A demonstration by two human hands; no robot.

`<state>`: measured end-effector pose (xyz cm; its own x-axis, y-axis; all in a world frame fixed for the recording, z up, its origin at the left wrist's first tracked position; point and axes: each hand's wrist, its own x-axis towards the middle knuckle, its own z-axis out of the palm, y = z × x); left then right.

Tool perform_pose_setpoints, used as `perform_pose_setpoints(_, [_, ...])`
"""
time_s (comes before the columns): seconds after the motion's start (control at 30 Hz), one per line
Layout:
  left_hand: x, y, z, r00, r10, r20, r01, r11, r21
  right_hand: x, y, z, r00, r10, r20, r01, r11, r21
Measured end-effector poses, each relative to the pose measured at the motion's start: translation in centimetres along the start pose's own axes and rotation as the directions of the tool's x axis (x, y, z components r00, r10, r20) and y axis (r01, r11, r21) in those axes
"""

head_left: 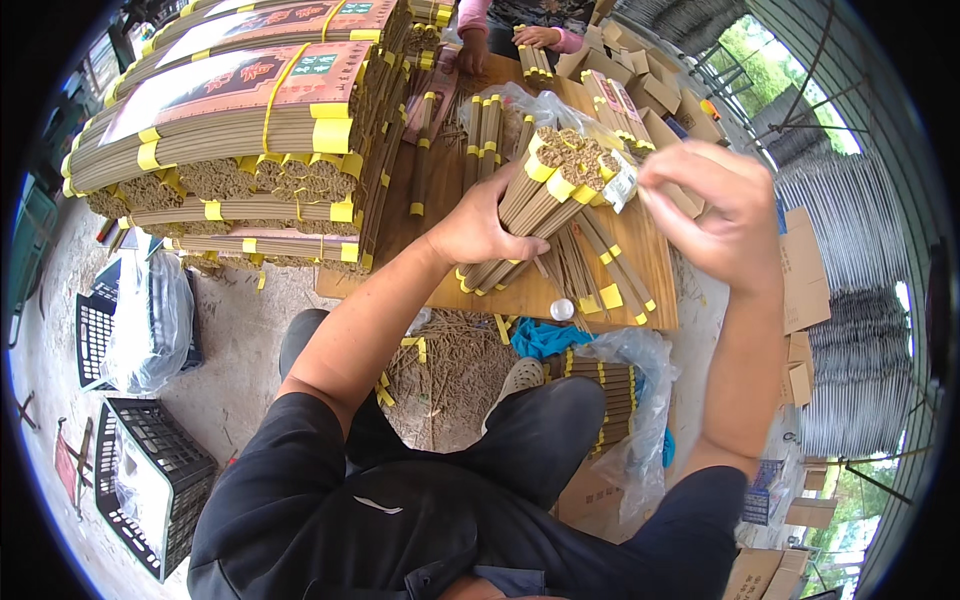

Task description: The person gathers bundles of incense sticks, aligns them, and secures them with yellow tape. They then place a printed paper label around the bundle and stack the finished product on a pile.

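One thick, tilted bundle of thin brown sticks with yellow paper bands [532, 200] leans above the brown wooden worktop [650, 270]; we cannot tell whether its lower end rests there. Our left hand [485, 225] is wrapped around its side, thumb along the near face. Our right hand [708, 210] is curled and blurred beside the small white paper piece [620, 185] at the bundle's upper end; we cannot tell whether its fingers pinch anything.

We judge the step in hand to be making up or fastening a pack, much like those in the tall stack of pink-labelled packs [235, 115] on our left. The next move seems to call for a firm left grip, keeping the stick ends together, while our right fingers work at that upper edge without snapping sticks. Slim yellow-banded bundles [490, 130] lie beyond.
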<state>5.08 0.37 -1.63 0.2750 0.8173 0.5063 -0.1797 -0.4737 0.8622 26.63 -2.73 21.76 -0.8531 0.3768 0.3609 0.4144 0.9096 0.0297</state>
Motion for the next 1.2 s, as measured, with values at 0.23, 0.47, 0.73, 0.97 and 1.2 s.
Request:
perform_pose_setpoints(0.23, [0.3,-0.1,0.3,1.0,0.024,-0.006,-0.024,0.999,-0.025,-2.5,-0.3,15.5,0.691,0.637,-0.342,0.017,0.458,0.889])
perform_pose_setpoints(0.47, [-2.9,-3.7,-0.5,0.998,-0.054,0.031,0.05,0.992,0.113,-2.2,-0.3,24.6,0.591,0.713,-0.378,0.089,0.408,0.909])
perform_pose_setpoints(0.73, [-3.4,-7.4,0.0,0.99,-0.003,-0.141,0.021,0.991,0.131,-0.8,-0.7,25.2,0.489,0.727,-0.483,0.279,0.394,0.876])
perform_pose_setpoints(0.97, [-4.5,-9.2,-0.1,0.98,-0.196,-0.014,0.197,0.977,0.076,-2.6,1.4,27.5,0.543,0.705,-0.456,0.291,0.352,0.89])
perform_pose_setpoints(1.2, [-5.2,-8.1,0.3,0.985,-0.141,-0.098,0.167,0.92,0.356,-1.6,0.5,26.5,0.556,0.632,-0.539,0.298,0.454,0.84])
